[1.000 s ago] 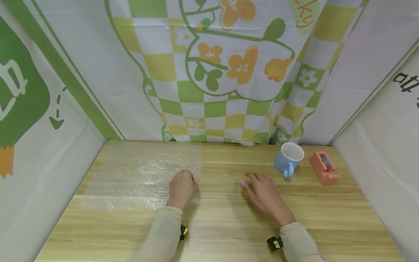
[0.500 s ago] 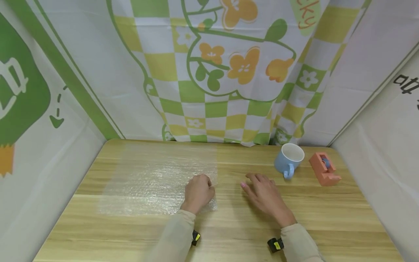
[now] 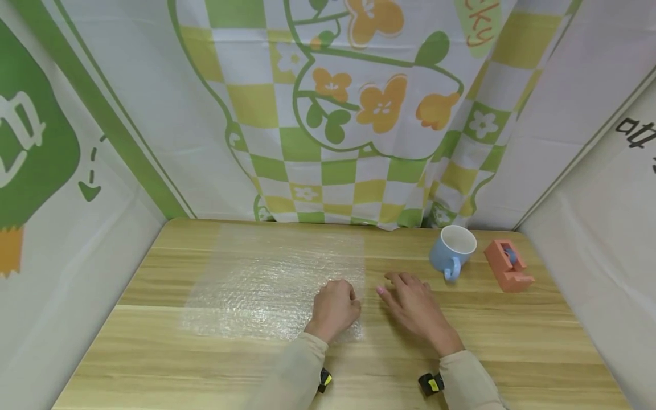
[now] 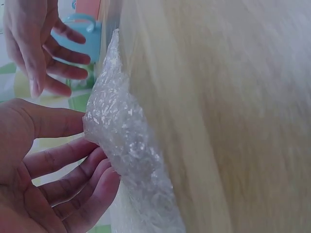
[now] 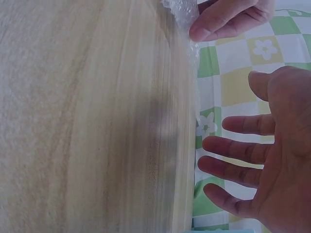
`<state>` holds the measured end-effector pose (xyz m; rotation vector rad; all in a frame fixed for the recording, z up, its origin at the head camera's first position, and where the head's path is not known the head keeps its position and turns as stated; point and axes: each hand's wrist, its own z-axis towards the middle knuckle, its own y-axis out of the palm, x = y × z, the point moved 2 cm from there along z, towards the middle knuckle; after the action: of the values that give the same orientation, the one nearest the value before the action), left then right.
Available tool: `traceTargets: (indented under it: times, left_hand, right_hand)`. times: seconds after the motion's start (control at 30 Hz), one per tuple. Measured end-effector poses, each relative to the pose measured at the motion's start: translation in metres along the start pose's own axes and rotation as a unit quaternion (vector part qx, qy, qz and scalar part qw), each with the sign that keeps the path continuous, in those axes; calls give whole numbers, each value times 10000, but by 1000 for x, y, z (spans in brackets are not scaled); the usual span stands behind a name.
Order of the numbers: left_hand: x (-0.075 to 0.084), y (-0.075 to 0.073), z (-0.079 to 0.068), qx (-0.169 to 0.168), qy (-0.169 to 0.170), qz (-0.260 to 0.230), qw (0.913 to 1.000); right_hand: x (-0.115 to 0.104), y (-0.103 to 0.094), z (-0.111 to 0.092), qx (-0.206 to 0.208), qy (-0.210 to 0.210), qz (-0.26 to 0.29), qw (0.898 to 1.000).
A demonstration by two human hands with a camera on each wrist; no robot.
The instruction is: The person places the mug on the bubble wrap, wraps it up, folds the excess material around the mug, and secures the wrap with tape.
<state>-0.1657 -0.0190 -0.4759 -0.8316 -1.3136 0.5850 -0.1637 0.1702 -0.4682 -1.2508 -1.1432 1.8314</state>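
A clear sheet of bubble wrap [image 3: 256, 285] lies flat across the left and middle of the wooden table. My left hand [image 3: 335, 310] pinches its right edge between thumb and fingers; the left wrist view shows the bubble wrap [image 4: 129, 141] bunched a little at the pinch. Just right of that edge, my right hand [image 3: 417, 307] hovers with fingers spread and relaxed, holding nothing. In the right wrist view the right hand [image 5: 286, 150] has its palm and separate fingers in sight, apart from the wrap.
A light blue mug [image 3: 452, 250] stands at the back right, handle toward me. Beside it is a coral tape dispenser [image 3: 508, 265] with a blue roll. A checked, flowered curtain [image 3: 338, 171] hangs behind the wooden table [image 3: 154, 364], with cloth walls on both sides.
My left hand has moved to the right, dragging the bubble wrap along the table toward my right hand. The right hand, mug and tape dispenser have stayed in place.
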Motion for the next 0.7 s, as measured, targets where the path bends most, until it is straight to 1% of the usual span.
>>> traceTargets:
  times: [0.17,0.37,0.47,0.53,0.7]
  left_hand:
    - [2,2,0,-37,-2,-63,10000]
    - [-4,0,-3,-31,-30,-279,9996]
    - [-9,-5,-5,29,-74,-234,9997]
    - [-12,-8,-6,133,-48,-160,9998]
    - [-20,-19,-7,304,-98,-161,9994]
  right_hand:
    - [0,2,0,-12,-14,26,10000]
    - [-2,4,0,-122,-15,91,9999]
    - [-4,5,1,-169,-27,134,9998]
    - [-5,7,2,-202,-29,187,9996]
    - [-8,14,6,-321,52,328,9989]
